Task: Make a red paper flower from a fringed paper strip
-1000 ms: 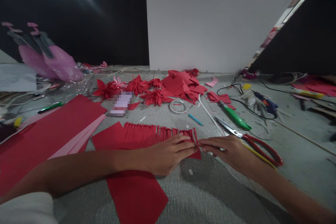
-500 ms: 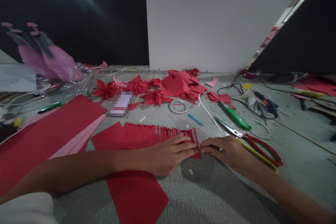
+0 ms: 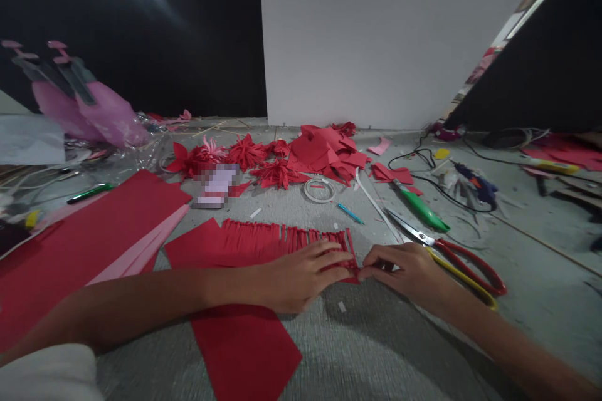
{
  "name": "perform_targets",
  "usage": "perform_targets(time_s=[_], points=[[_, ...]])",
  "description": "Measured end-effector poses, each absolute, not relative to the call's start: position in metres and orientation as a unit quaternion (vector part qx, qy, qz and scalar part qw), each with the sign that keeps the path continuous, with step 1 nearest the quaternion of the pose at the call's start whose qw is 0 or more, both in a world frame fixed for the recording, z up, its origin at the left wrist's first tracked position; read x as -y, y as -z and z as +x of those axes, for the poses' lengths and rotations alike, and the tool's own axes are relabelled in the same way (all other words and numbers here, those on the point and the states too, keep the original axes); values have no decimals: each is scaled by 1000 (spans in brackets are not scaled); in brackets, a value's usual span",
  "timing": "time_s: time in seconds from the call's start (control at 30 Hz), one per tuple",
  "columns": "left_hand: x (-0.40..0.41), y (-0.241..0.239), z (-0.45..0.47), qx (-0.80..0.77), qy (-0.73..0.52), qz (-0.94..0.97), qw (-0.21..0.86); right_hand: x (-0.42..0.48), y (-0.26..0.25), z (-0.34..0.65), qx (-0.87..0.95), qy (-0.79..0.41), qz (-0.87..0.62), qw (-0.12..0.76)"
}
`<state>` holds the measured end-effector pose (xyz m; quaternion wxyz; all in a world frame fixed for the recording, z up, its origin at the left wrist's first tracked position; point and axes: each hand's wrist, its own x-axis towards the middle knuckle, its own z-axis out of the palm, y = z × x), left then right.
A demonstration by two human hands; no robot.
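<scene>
Left grip (image 3: 301,279) touches finely fringed red paper (image 3: 251,241).

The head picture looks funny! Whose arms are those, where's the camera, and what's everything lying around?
No machine here: these are a person's two bare hands. The camera sits on their head, looking forward and down. On the grey surface lies fringed paper, red and cut into thin strips along its far edge. The left hand rests on it. The right hand is at the paper's right end, thumb and fingers close together; I can't tell whether they grip it. Beside that hand are scissors. Farther off lie a green tool, a white ring and red scraps.
</scene>
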<state>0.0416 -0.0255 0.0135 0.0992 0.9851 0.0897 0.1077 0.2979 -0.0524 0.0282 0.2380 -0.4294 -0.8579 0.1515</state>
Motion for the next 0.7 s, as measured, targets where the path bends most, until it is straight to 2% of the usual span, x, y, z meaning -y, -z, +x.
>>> perform_targets(time_s=[0.2,0.33,0.57,0.7], points=[[27,-15,43,-109,-130,977,132,50,-31,298,818,-134,-507,236],[27,-14,43,-118,-140,973,140,39,-24,303,794,-112,-530,275],[26,-13,43,-92,-100,982,133,24,5,303,849,-72,-463,243],[26,-14,43,-97,-66,984,130,23,8,299,844,-77,-460,264]])
